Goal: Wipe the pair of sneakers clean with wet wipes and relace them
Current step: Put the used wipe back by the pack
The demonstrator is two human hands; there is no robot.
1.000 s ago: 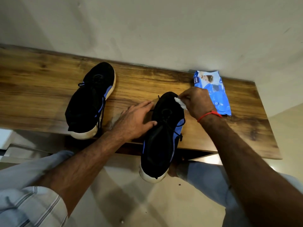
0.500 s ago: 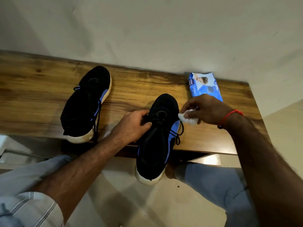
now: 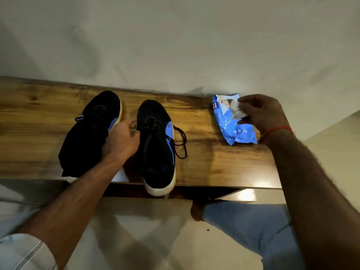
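Two black sneakers were set side by side on the wooden tabletop [image 3: 204, 152], long axes running near-to-far, toes twd the wall, heels at the near edge. L shoe [image 3: 91, 131] leaned slightly left; R shoe [image 3: 155, 145] had its white heel overhanging the edge, laces [image 3: 180, 143] spilled loose to its right. L hand [image 3: 121, 140] was seen between the shoes, fingers curled at the R shoe's inner side; actual grip couldn't be told. R hand [image 3: 261, 114] was held over the blue pack [image 3: 233, 129] at the far right, a crumpled wipe [image 3: 236, 111] pinched in its fingertips.
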